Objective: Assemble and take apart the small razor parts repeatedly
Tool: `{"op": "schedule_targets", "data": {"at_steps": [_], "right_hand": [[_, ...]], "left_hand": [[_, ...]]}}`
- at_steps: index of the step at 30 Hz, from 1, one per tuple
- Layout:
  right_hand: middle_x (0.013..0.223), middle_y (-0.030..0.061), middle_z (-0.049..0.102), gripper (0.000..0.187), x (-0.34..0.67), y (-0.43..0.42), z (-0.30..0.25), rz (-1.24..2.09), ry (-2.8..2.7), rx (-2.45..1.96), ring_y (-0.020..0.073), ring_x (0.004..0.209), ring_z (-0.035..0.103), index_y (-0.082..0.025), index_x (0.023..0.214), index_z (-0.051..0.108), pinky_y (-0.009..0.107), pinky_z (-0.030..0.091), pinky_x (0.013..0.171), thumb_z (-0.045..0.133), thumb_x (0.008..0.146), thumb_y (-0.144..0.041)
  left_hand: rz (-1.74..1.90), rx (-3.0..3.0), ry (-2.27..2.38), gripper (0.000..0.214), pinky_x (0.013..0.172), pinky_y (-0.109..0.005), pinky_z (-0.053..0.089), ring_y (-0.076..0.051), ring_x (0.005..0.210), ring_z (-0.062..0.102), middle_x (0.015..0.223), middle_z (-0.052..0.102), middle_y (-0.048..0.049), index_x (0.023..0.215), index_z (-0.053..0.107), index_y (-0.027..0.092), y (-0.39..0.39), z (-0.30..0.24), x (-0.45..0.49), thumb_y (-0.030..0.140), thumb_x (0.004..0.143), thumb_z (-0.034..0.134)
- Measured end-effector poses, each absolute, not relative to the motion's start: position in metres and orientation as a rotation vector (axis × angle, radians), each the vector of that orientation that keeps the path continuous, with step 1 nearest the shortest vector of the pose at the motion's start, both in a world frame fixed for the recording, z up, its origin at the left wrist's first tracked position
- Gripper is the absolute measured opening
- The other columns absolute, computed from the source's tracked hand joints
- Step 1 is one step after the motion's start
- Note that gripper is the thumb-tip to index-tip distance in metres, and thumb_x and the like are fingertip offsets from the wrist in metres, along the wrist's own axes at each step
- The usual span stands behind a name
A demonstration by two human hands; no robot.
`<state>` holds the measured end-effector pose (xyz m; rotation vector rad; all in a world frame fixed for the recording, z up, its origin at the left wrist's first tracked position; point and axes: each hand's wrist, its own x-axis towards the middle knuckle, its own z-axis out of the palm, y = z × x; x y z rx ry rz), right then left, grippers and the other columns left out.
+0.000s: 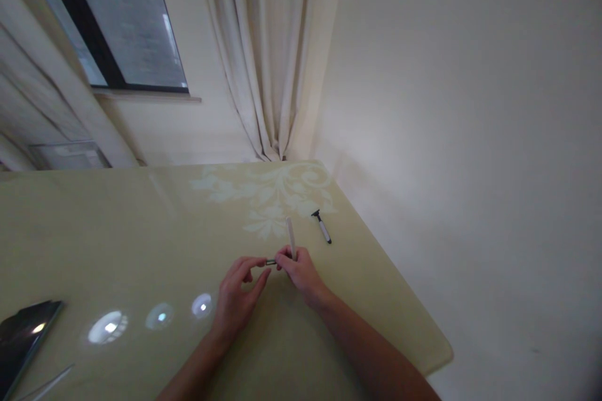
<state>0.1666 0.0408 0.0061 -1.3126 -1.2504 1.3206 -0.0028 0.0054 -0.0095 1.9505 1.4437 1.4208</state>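
My right hand [301, 272] is closed, with thumb and index finger pinching a small dark strip-like piece [270, 261] that has a pale line along it. A slim white stick [290, 235] rises from the same hand, its lower end hidden by the fingers. My left hand [237, 294] is beside it, the index fingertip at the piece's left end and the thumb held apart below. Whether the left hand bears any of the piece's weight, I cannot tell. Beyond my right hand, a razor [323, 227] with a black head and grey handle lies on the table.
The glossy cream table [141, 219] carries a pale floral pattern and light reflections. A dark, shiny flat object [26, 332] lies at left, near a thin pale pointed thing [51, 382]. A wall [446, 138] borders the right edge; curtains [263, 44] hang behind.
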Motion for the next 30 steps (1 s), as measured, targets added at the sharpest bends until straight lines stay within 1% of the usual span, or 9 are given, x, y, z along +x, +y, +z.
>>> {"op": "schedule_targets", "data": {"at_steps": [3, 6, 8, 10, 13, 18, 24, 27, 30], "right_hand": [[0.057, -0.0035, 0.051, 0.019, 0.166, 0.041, 0.004, 1.326, -1.208, -1.344, 0.0123, 0.058, 0.045, -0.018, 0.063, 0.061, 0.025, 0.034, 0.056, 0.066, 0.076, -0.032], [0.062, -0.0022, 0.055, 0.018, 0.165, 0.04, 0.0, 1.349, -1.204, -1.338, 0.0137, 0.062, 0.051, -0.018, 0.067, 0.062, 0.025, 0.038, 0.06, 0.069, 0.075, -0.033], [0.067, -0.0016, 0.059, 0.018, 0.164, 0.038, -0.002, 1.359, -1.198, -1.347, 0.0141, 0.065, 0.054, -0.017, 0.072, 0.065, 0.025, 0.041, 0.062, 0.072, 0.074, -0.034], [0.069, -0.0015, 0.06, 0.021, 0.164, 0.038, -0.003, 1.362, -1.198, -1.342, 0.0138, 0.066, 0.055, -0.017, 0.076, 0.066, 0.025, 0.042, 0.062, 0.074, 0.073, -0.036], [0.068, -0.0012, 0.061, 0.025, 0.164, 0.038, -0.003, 1.403, -1.263, -1.262, 0.013, 0.066, 0.054, -0.016, 0.074, 0.067, 0.024, 0.042, 0.06, 0.075, 0.073, -0.04], [0.063, -0.0022, 0.058, 0.027, 0.166, 0.041, -0.004, 1.51, -1.372, -1.122, 0.0109, 0.061, 0.05, -0.013, 0.075, 0.071, 0.023, 0.038, 0.058, 0.075, 0.075, -0.04], [0.064, -0.0025, 0.057, 0.027, 0.169, 0.041, -0.004, 1.575, -1.417, -1.073, 0.0106, 0.061, 0.048, -0.014, 0.072, 0.071, 0.024, 0.036, 0.059, 0.075, 0.077, -0.041], [0.068, -0.0012, 0.06, 0.034, 0.171, 0.043, -0.001, 1.584, -1.435, -1.058, 0.0115, 0.064, 0.05, -0.015, 0.077, 0.071, 0.024, 0.037, 0.06, 0.077, 0.079, -0.048], [0.07, -0.0017, 0.056, 0.045, 0.176, 0.047, 0.002, 1.595, -1.451, -1.049, 0.0098, 0.058, 0.044, -0.016, 0.086, 0.069, 0.023, 0.032, 0.053, 0.065, 0.089, -0.06]], "left_hand": [[1.376, 1.948, 1.363, 0.019, 0.063, -0.029, 0.053, -0.016, 0.065, 0.057, 0.088, 0.071, -0.0033, 0.1, 0.074, 0.025, 0.005, -0.009, -0.004, 0.042, 0.093, 0.066], [1.331, 1.916, 1.334, 0.022, 0.063, -0.029, 0.052, -0.016, 0.065, 0.058, 0.084, 0.071, -0.0031, 0.094, 0.074, 0.024, 0.007, -0.012, -0.004, 0.045, 0.092, 0.068], [1.326, 1.866, 1.356, 0.025, 0.061, -0.028, 0.052, -0.015, 0.063, 0.057, 0.084, 0.07, -0.0021, 0.1, 0.073, 0.024, 0.008, -0.013, -0.004, 0.046, 0.089, 0.071], [1.32, 1.838, 1.343, 0.034, 0.061, -0.028, 0.052, -0.014, 0.062, 0.055, 0.09, 0.07, -0.0018, 0.114, 0.07, 0.025, 0.009, -0.014, -0.004, 0.045, 0.087, 0.072], [1.272, 1.873, 1.243, 0.039, 0.064, -0.028, 0.053, -0.012, 0.064, 0.055, 0.098, 0.069, -0.003, 0.125, 0.068, 0.026, 0.009, -0.013, -0.004, 0.039, 0.089, 0.071], [1.235, 1.878, 1.186, 0.037, 0.066, -0.027, 0.052, -0.012, 0.067, 0.055, 0.099, 0.065, -0.0036, 0.125, 0.07, 0.026, 0.008, -0.012, -0.004, 0.032, 0.089, 0.071], [1.257, 1.895, 1.177, 0.036, 0.067, -0.026, 0.052, -0.012, 0.067, 0.054, 0.098, 0.065, -0.002, 0.124, 0.072, 0.029, 0.008, -0.017, -0.005, 0.031, 0.088, 0.073], [1.304, 1.884, 1.204, 0.037, 0.07, -0.027, 0.052, -0.012, 0.067, 0.054, 0.099, 0.066, -0.0018, 0.125, 0.071, 0.029, 0.011, -0.022, -0.008, 0.033, 0.088, 0.074], [1.377, 1.823, 1.26, 0.038, 0.067, -0.027, 0.051, -0.011, 0.065, 0.053, 0.096, 0.067, -0.0013, 0.123, 0.072, 0.026, 0.017, -0.026, -0.014, 0.037, 0.087, 0.075]]}}
